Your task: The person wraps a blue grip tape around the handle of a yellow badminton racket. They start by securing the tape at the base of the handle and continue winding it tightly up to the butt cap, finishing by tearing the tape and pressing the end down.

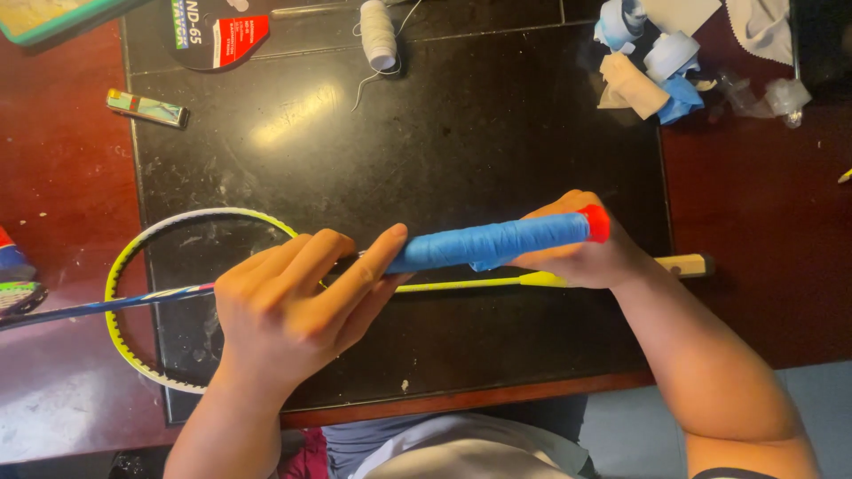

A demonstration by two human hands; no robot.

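Left hand (288, 297): it grips the racket where the blue wrapped handle (493, 242) begins.
Right hand (577, 248): it clasps the red end (596, 222).
Handle: held level above the black worktop (461, 133).
Below: a yellow racket (142, 293) lies flat.

You have the wrapped racket handle (493, 242) above the table mat (497, 133), second racket (177, 293) on the mat beneath it, thread spool (379, 34) at its far edge, tape scraps (652, 71) at its far right corner.
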